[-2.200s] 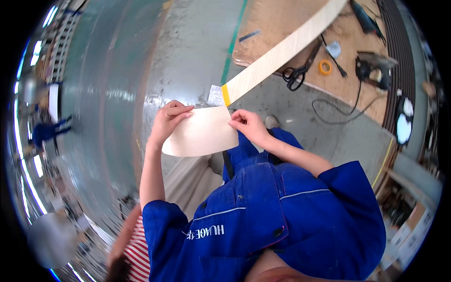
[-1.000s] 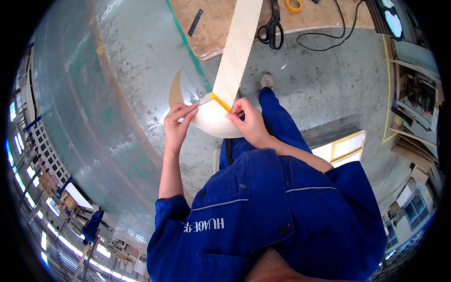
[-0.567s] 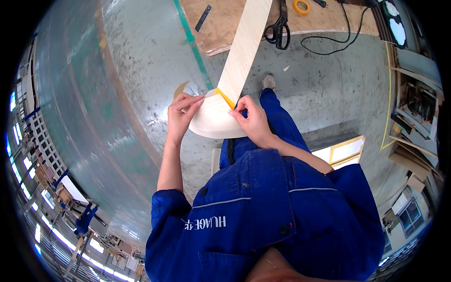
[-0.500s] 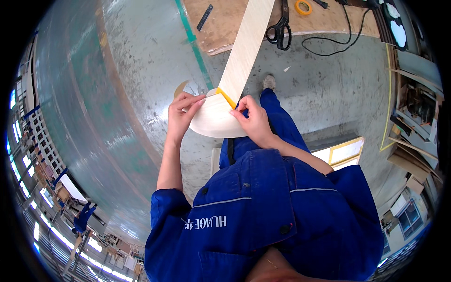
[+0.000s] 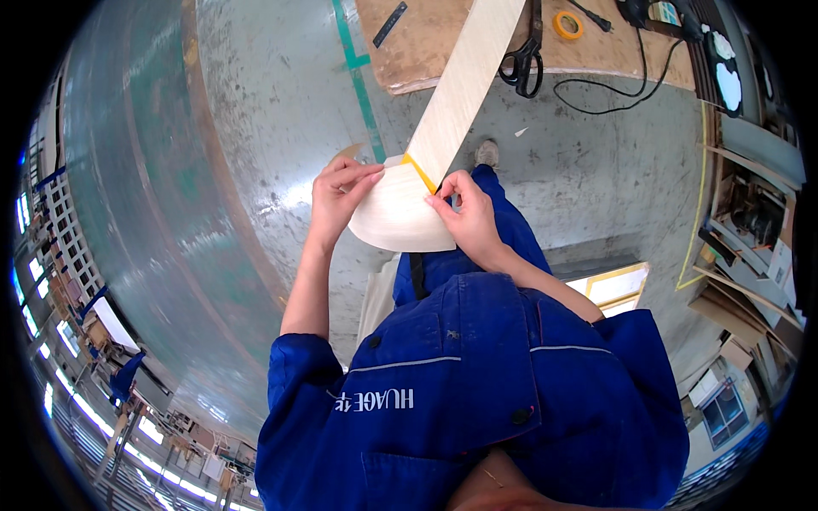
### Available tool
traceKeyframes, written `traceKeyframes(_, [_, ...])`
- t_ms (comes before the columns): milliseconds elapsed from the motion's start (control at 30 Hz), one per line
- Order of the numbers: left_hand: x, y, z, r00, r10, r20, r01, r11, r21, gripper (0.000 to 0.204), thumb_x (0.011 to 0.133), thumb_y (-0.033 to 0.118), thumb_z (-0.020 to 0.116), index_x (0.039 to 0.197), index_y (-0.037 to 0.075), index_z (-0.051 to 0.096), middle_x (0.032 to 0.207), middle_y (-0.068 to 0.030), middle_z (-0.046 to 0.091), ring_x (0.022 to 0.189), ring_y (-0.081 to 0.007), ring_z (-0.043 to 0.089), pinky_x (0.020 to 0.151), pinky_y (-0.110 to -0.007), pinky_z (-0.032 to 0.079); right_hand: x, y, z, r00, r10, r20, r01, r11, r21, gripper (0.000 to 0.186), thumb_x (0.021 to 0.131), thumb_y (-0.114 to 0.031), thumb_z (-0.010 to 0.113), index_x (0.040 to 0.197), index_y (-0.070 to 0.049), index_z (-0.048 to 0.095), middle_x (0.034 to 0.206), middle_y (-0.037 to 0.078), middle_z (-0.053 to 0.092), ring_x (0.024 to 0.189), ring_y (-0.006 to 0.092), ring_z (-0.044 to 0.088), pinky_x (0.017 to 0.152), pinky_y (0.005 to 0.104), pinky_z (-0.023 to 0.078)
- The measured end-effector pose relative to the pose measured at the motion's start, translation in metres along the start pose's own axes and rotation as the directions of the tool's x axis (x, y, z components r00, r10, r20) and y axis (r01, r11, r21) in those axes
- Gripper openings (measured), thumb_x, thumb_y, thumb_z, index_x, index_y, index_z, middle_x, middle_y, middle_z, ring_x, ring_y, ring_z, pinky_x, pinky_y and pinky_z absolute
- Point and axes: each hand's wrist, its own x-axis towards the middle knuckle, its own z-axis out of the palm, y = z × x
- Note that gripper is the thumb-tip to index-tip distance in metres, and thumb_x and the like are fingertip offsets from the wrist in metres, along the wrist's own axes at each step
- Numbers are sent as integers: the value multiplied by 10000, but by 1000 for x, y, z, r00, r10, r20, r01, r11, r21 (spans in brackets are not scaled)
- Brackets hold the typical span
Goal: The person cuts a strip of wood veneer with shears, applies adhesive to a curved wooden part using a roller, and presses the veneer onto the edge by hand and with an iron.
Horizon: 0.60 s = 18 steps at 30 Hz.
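A long, pale wood-grain veneer strip (image 5: 464, 85) runs from the board toward me. At its near end, a curved pale sheet (image 5: 396, 213) meets it at an angle, with yellow tape (image 5: 418, 175) along the join. My left hand (image 5: 339, 192) pinches the sheet's left edge between thumb and fingers. On the other side, my right hand (image 5: 469, 217) is closed, thumb and fingertips gripping the sheet's edge just by the lower end of the tape. Black-handled scissors (image 5: 525, 66) lie beside the strip, beyond both hands.
The brown board (image 5: 400, 64) bears a dark ruler (image 5: 390, 25), a yellow tape roll (image 5: 568, 25) and a black plug (image 5: 596, 19). A black cable (image 5: 588, 109) loops over its near edge. Boards (image 5: 737, 307) are stacked at right. A long greenish surface (image 5: 153, 187) stretches along the left.
The view has shifted slightly, so the board and its items appear farther right. Both hands keep their grip on the sheet, with little change in its pose.
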Motion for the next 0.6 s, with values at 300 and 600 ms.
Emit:
traceKeyframes(300, [-1, -6, 2, 997, 69, -28, -69, 998, 6, 185, 816, 60, 727, 994, 94, 765, 744, -3, 576, 722, -105, 528, 613, -240, 424, 1, -1, -2, 1000, 18, 24, -18, 1000, -16, 201, 828, -82, 709, 851, -22, 518, 794, 77, 592, 760, 197, 596, 686, 311, 475])
traceKeyframes(600, [0, -1, -1, 999, 48, 9, -48, 999, 25, 174, 821, 91, 727, 991, 84, 764, 786, 0, 594, 746, -93, 533, 628, -229, 405, 2, 0, -2, 1000, -6, 28, 6, 1000, -17, 202, 831, -89, 708, 852, -21, 519, 793, 80, 598, 752, 194, 600, 674, 312, 476])
